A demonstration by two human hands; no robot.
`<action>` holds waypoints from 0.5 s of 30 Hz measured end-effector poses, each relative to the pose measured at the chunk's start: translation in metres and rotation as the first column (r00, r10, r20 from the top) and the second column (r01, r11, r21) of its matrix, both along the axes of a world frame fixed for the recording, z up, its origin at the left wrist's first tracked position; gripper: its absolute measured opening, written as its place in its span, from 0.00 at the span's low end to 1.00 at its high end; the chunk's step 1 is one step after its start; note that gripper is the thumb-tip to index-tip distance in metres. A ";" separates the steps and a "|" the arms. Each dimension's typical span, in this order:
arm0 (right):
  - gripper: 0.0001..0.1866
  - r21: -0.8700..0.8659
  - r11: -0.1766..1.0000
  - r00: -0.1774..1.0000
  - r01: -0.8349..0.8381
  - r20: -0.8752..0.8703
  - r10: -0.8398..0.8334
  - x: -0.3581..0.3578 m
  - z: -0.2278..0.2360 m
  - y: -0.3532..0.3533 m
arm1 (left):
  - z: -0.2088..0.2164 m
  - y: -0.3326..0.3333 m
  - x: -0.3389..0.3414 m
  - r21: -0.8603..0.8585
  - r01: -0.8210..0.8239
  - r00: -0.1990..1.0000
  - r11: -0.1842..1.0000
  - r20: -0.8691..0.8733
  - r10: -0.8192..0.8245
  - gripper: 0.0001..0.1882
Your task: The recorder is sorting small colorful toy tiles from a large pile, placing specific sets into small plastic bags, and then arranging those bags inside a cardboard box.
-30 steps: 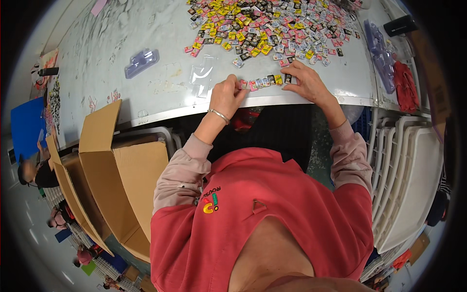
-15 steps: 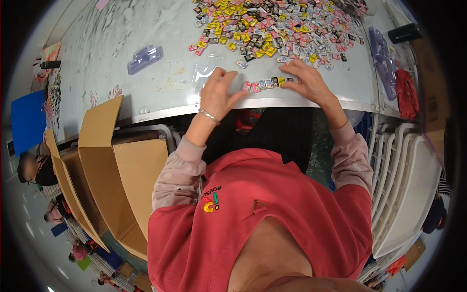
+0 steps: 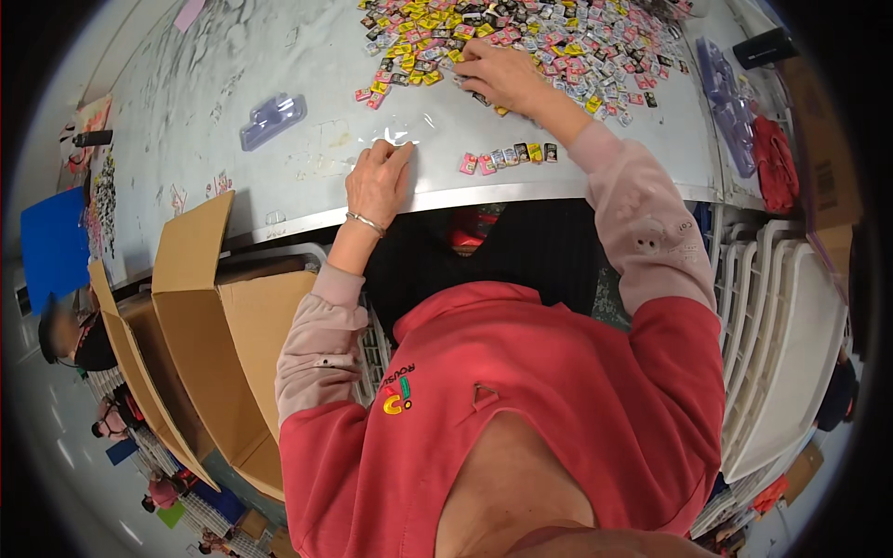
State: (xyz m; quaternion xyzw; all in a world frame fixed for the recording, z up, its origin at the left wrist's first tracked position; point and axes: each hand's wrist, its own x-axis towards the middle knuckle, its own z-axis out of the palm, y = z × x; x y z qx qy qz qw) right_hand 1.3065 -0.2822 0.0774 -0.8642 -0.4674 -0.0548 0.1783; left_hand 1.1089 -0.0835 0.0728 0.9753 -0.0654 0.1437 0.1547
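Note:
At the near edge of the table, my left hand [image 3: 375, 184] has its fingers closed at the near side of a clear plastic tray [image 3: 402, 132], seemingly pinching its rim. My right hand [image 3: 507, 80] reaches forward, fingers apart, its fingertips on the near edge of a heap of small pieces [image 3: 577, 58] in pink, yellow, black and white. Whether a piece is between those fingers cannot be made out. Between my arms, close to the table's edge, several of the same small pieces [image 3: 510, 156] stand in a short row, untouched.
A purplish clear tray [image 3: 273, 121] lies at left on the table [image 3: 326, 74]. More such trays [image 3: 727, 102], a black cylinder [image 3: 763, 48] and red cloth [image 3: 775, 166] are at right. An open cardboard box [image 3: 200, 344] stands left of me, stacked white trays [image 3: 781, 353] right.
My right hand has left the row and moved forward and left to the heap. My left hand has drawn back from the row's left end to the clear tray. A dark piece at the row's right end is uncovered.

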 end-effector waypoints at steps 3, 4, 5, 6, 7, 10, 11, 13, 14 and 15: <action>0.15 0.188 0.982 0.993 -0.032 -0.104 0.052 -0.002 0.016 -0.037 | 0.019 -0.006 0.005 0.019 -0.060 0.994 0.998 -0.093 0.062 0.19; 0.15 0.193 0.981 0.974 -0.031 -0.215 0.073 -0.005 0.026 -0.052 | 0.024 -0.010 0.007 0.015 -0.059 0.994 0.998 -0.093 0.060 0.19; 0.17 0.130 0.991 0.943 -0.038 -0.322 0.078 -0.013 0.033 -0.066 | 0.030 -0.015 0.004 -0.101 -0.028 0.992 0.994 -0.124 0.016 0.20; 0.18 0.059 0.997 0.903 -0.043 -0.426 0.064 -0.023 0.038 -0.084 | 0.033 -0.024 0.002 -0.224 0.007 0.988 0.975 -0.148 -0.042 0.21; 0.18 0.058 0.997 0.902 -0.046 -0.426 0.067 -0.034 0.036 -0.097 | 0.034 -0.036 0.002 -0.244 0.064 0.977 0.968 -0.184 -0.111 0.23; 0.23 -0.113 0.992 0.936 -0.056 -0.351 0.013 -0.063 0.026 -0.116 | 0.017 -0.058 0.007 -0.245 0.103 0.966 0.964 -0.205 -0.156 0.18; 0.25 -0.061 0.998 0.918 -0.016 -0.397 -0.009 -0.070 0.026 -0.114 | 0.010 -0.060 0.010 -0.245 0.105 0.966 0.964 -0.206 -0.157 0.18; 0.29 0.001 1.000 0.924 0.013 -0.382 -0.012 -0.074 0.016 -0.111 | -0.002 -0.061 0.017 -0.293 0.098 0.970 0.951 -0.184 -0.157 0.18; 0.29 0.004 1.000 0.924 0.011 -0.382 -0.009 -0.072 0.010 -0.110 | -0.005 -0.063 0.020 -0.290 0.096 0.971 0.952 -0.185 -0.154 0.18; 0.29 0.019 1.000 0.926 -0.010 -0.376 0.017 -0.070 0.006 -0.109 | -0.006 -0.065 0.023 -0.295 0.082 0.969 0.952 -0.201 -0.146 0.19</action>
